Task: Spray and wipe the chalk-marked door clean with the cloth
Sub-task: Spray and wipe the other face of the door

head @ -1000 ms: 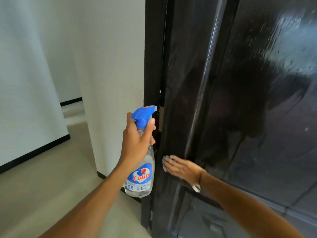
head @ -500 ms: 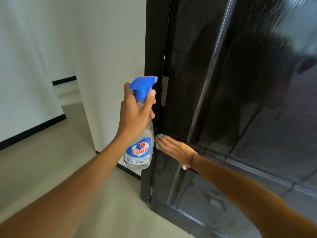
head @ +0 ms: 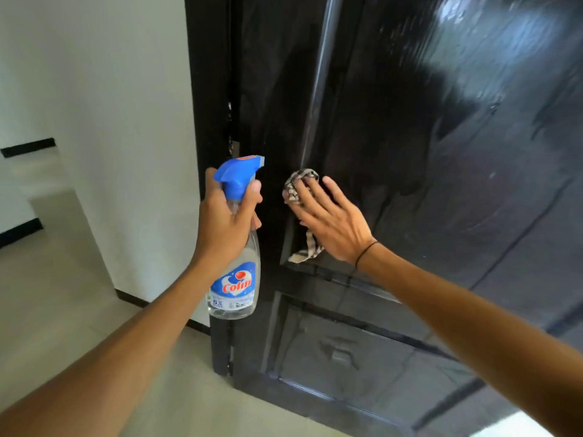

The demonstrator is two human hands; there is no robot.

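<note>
Right hand (head: 331, 220) lay flat, fingers straight, pressing cloth (head: 298, 187) against door (head: 441, 152) near its hinge-side edge, just above the lower panel rail. Cloth looked soft, light and bunched, with a tail hanging loose; palm pressure should hold it. Left hand (head: 225, 222) gripped spray bottle (head: 235, 279) at the neck, finger on trigger. Bottle rigid, part full, probably light. Door glossy, wet, likely slick.
</note>
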